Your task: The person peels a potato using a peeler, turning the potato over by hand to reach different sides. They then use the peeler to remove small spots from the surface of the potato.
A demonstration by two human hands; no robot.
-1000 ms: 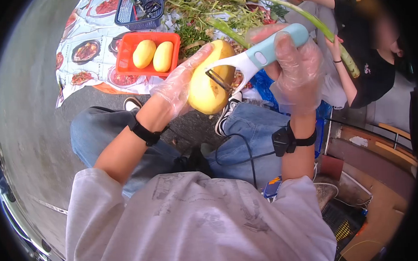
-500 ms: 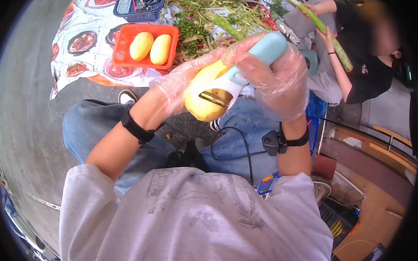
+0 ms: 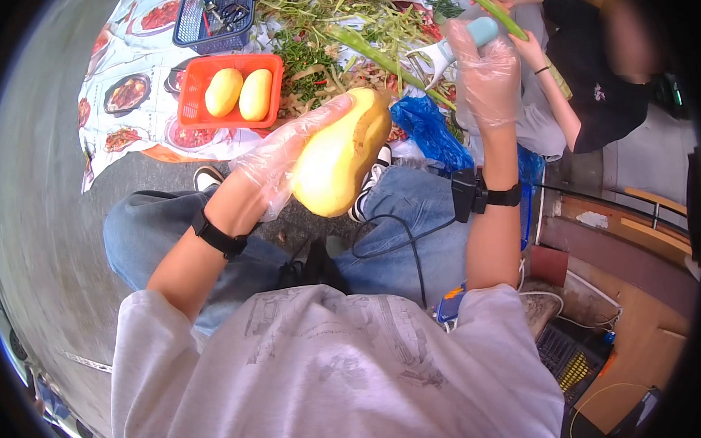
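My left hand (image 3: 280, 156), in a clear plastic glove, grips a large peeled yellow potato (image 3: 338, 156) and holds it up over my knees. My right hand (image 3: 484, 74), gloved too, is closed on a light-blue and white peeler (image 3: 456, 45) and is raised up and to the right, well away from the potato. The peeler's blade end points left. Both wrists wear black bands, and a cable runs from the right one.
An orange basket (image 3: 194, 97) with two peeled potatoes (image 3: 239, 92) sits on a printed sheet (image 3: 123, 111) on the ground. A blue basket (image 3: 205, 23), green stalks and peelings (image 3: 336, 42) lie beyond. Another person (image 3: 593, 87) at right holds a long green stalk. A blue bag (image 3: 428, 131) lies near my feet.
My right hand has lifted the peeler off the potato and swung it up and right. The left hand has turned the potato, which now shows its full length.
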